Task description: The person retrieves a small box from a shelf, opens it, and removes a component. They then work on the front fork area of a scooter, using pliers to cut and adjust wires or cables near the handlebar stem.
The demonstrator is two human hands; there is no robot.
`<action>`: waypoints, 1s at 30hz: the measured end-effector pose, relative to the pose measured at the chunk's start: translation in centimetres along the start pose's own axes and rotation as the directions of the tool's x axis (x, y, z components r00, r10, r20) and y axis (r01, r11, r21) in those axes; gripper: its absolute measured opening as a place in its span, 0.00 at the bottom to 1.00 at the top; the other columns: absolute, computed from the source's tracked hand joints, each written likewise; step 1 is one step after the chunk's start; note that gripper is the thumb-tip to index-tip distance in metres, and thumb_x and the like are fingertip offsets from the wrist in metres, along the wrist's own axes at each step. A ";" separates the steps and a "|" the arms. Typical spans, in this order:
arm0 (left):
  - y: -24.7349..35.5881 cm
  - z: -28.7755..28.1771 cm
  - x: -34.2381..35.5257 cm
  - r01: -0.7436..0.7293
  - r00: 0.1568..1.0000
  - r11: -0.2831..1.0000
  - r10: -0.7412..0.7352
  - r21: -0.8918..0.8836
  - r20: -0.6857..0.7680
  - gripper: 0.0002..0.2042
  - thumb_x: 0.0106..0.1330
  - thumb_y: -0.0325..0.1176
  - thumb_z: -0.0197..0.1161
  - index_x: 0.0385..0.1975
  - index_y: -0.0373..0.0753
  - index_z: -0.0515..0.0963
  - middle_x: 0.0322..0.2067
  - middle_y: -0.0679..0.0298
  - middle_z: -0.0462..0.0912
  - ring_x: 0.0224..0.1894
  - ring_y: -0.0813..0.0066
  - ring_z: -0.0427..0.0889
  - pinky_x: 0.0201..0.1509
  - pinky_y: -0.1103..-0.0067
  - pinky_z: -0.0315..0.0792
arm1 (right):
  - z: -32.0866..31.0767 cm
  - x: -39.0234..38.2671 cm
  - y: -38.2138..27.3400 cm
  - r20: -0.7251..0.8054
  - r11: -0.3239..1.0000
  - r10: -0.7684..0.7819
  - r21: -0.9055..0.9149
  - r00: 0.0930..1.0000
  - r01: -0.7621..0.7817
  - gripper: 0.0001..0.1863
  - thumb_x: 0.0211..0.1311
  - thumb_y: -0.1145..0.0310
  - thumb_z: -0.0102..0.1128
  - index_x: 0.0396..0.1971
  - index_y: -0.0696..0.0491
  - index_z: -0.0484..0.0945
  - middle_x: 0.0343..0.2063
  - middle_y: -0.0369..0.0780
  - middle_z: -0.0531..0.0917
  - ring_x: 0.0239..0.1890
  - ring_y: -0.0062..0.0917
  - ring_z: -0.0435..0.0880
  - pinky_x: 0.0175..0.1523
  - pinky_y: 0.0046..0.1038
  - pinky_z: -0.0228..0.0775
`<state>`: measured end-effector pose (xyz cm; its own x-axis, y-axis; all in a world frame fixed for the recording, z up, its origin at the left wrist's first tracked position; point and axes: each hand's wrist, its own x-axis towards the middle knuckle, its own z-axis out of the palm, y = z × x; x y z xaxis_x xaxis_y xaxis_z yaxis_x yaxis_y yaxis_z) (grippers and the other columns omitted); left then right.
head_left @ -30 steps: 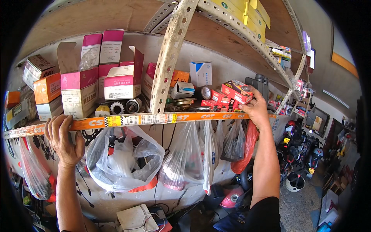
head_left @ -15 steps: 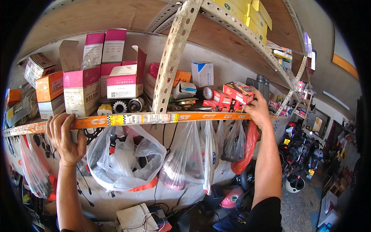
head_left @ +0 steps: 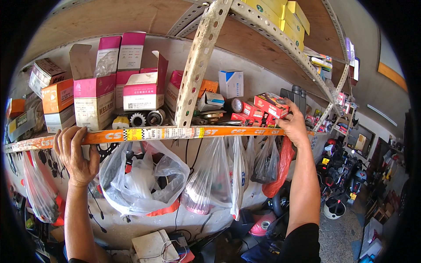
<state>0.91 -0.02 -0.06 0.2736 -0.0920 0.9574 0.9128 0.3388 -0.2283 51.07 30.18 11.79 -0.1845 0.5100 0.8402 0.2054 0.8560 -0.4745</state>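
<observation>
Red box (head_left: 271,104) unmoved, under right hand (head_left: 293,126)

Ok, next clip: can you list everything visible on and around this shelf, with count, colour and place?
shelf edge: one, orange strip, across the middle
pink-and-white boxes: several, shelf left of the post
orange box: one, far left on the shelf
metal post: one, grey, perforated, centre
gear parts: a few, metal, in front of the pink boxes
blue-and-white box: one, back of the shelf
red boxes: several, shelf right
plastic bags: several, clear, one red, hanging below
left hand: fingers hooked over the shelf edge
right hand: fingers on the red boxes
</observation>
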 end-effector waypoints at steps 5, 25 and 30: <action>0.1 -0.1 0.0 0.009 1.000 1.000 -0.009 0.007 0.011 0.24 0.51 0.35 0.63 0.51 0.37 0.77 0.47 0.55 0.78 0.54 0.52 0.75 0.67 0.56 0.60 | 0.0 0.0 0.3 0.010 1.000 0.002 -0.013 1.000 -0.002 0.44 0.52 0.88 0.63 0.72 0.63 0.57 0.61 0.48 0.76 0.56 0.29 0.82 0.57 0.27 0.77; 0.0 -0.1 -0.1 0.009 1.000 1.000 -0.009 -0.015 0.009 0.23 0.52 0.35 0.63 0.51 0.37 0.77 0.47 0.55 0.78 0.54 0.52 0.75 0.67 0.57 0.60 | 0.5 -0.6 -0.9 -0.036 0.998 0.036 0.060 0.999 -0.034 0.42 0.50 0.88 0.66 0.69 0.62 0.64 0.58 0.48 0.78 0.54 0.31 0.84 0.55 0.28 0.79; 0.1 -0.2 0.0 0.006 1.000 1.000 -0.006 -0.020 0.006 0.24 0.51 0.35 0.63 0.51 0.37 0.77 0.47 0.56 0.78 0.54 0.53 0.75 0.67 0.57 0.59 | -0.1 -2.2 -1.8 -0.046 0.988 0.043 0.148 0.998 -0.036 0.42 0.54 0.87 0.65 0.71 0.62 0.60 0.60 0.47 0.77 0.56 0.31 0.83 0.59 0.29 0.77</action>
<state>1.03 -0.17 -0.09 0.2664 -0.0880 0.9598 0.9202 0.3197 -0.2260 51.20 27.55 10.81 -0.1311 0.5418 0.8302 0.0677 0.8404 -0.5377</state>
